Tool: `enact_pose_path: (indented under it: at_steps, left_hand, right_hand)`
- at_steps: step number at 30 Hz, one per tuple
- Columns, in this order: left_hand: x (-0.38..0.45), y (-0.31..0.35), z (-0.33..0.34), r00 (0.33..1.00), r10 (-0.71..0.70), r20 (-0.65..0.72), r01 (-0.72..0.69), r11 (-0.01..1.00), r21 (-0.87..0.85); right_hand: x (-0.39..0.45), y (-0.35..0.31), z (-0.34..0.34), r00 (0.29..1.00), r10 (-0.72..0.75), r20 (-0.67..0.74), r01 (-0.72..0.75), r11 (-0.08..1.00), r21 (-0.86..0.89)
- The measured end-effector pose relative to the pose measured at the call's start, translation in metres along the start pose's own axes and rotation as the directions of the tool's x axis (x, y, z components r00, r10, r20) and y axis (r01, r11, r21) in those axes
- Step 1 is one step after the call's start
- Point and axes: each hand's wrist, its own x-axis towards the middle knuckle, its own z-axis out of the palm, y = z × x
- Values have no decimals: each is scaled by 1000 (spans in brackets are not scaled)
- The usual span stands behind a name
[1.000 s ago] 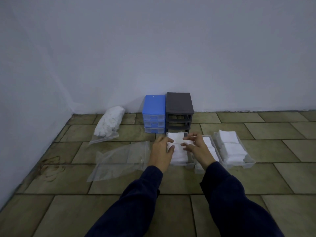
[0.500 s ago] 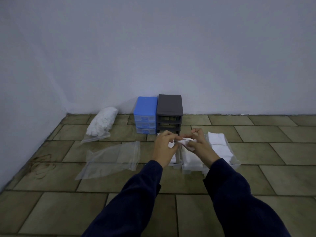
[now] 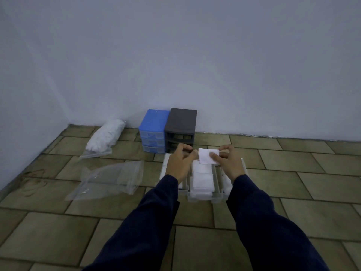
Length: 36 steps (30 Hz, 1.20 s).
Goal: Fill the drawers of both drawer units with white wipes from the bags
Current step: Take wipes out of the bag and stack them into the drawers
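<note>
Hands raised, right hand pinching wipe.

bare pale wall, tan tiled floor, dark grout lines

A tiled floor carries everything. Against the wall stand a blue drawer unit and a dark grey drawer unit, touching side by side. Left lie a full bag of wipes and an empty clear bag. In front sit pulled-out drawers holding white wipes.
</note>
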Motion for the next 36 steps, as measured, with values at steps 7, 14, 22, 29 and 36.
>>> enact_pose_path:
  at_steps: [7,14,22,29,36]
  left_hand:
    - [13,-15,10,991,-104,-85,125,947,296]
    - [18,-24,9,978,-73,-194,140,923,359]
    - [20,-31,6,962,-82,-260,154,951,268]
    - [21,-33,6,958,-62,-280,125,969,214]
    - [20,-29,-1,947,8,-322,89,954,286]
  right_hand:
    - [13,16,7,998,-8,70,15,995,-98]
    - [21,30,19,992,-61,112,94,943,-319]
    - [19,37,21,975,-159,158,217,846,-488]
    - [0,28,27,888,-337,314,454,527,-719]
    - [-5,56,49,884,-42,466,450,353,-821]
